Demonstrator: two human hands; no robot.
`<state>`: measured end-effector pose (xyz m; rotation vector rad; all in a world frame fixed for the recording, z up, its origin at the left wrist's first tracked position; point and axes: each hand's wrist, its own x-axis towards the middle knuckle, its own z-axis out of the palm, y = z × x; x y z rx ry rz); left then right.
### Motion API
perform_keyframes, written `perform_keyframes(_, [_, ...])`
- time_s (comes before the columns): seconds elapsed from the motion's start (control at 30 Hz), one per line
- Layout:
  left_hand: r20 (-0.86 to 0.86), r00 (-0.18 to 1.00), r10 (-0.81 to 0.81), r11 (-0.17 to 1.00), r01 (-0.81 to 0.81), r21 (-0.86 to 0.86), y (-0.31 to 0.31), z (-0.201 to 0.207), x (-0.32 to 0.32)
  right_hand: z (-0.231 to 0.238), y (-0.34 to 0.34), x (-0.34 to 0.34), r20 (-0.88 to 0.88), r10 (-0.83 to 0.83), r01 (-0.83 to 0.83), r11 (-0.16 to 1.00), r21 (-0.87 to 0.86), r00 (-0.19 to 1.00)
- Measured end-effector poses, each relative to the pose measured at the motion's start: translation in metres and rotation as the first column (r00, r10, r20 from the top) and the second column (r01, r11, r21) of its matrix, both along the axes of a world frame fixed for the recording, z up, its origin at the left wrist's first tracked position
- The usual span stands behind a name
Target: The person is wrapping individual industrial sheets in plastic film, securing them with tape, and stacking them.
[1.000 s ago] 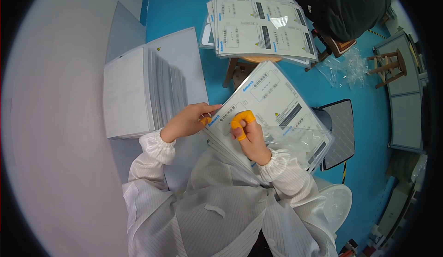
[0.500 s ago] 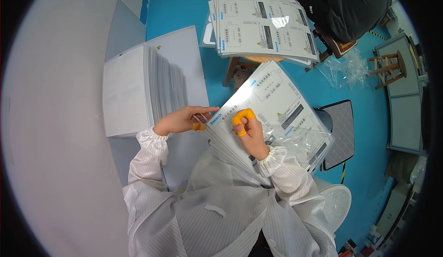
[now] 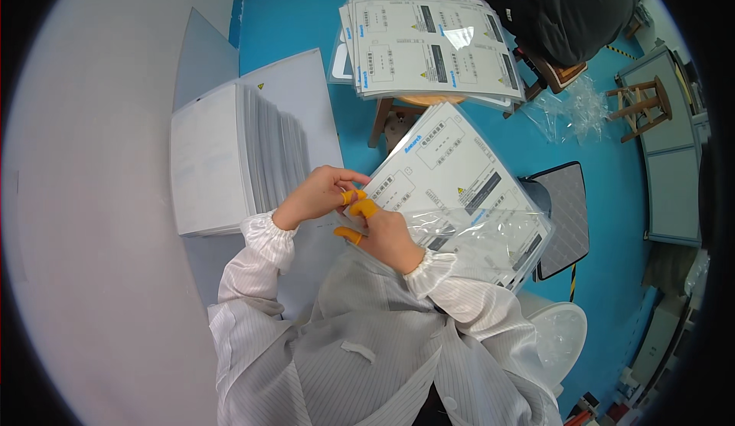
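Observation:
A stack of white printed sheets lies at a slant in front of me, with a loose clear plastic film over its near right part. At the stack's left corner, my left hand has its thumb and index finger closed about the sheet edge. An orange finger cot covers that thumb. My right hand reaches over the same corner, close to the left fingers. Its thumb and index finger, both in orange cots, are apart, with the index finger touching the corner. Its other fingers are mostly hidden.
To my left, a thick pile of white sheets stands on a grey board. Another printed stack rests on a wooden stool ahead, beside a seated person. Crumpled film, a padded seat and a white bin are to the right.
My right hand has moved left from the sheet's surface to its left corner, with thumb and index finger parting. My left hand has shifted slightly right and up, its thumb now at the sheet edge.

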<state>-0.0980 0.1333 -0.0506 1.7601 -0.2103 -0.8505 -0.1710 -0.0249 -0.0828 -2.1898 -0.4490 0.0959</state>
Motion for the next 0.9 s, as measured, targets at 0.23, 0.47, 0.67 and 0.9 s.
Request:
perform_keyframes(0.23, [0.035,0.999,0.022,0.994,-0.026,0.102,-0.005,0.010,-0.001,-0.004,0.000,-0.002,-0.034,-0.197,0.199,0.977,0.077,0.980])
perform_keyframes(0.47, [0.065,0.998,-0.007,0.995,0.000,0.096,-0.002,0.003,-0.002,-0.013,-0.013,0.004,-0.005,-0.334,0.333,0.942,0.042,0.943])
perform_keyframes(0.67, [0.018,0.999,0.036,0.994,-0.037,0.103,-0.001,0.000,-0.003,0.003,-0.013,0.000,-0.065,-0.297,0.303,0.944,0.127,0.953])
perform_keyframes(0.9, [0.054,0.998,0.008,0.994,-0.014,0.111,-0.005,0.007,-0.005,-0.004,-0.004,-0.001,0.000,-0.253,0.253,0.967,0.011,0.967])
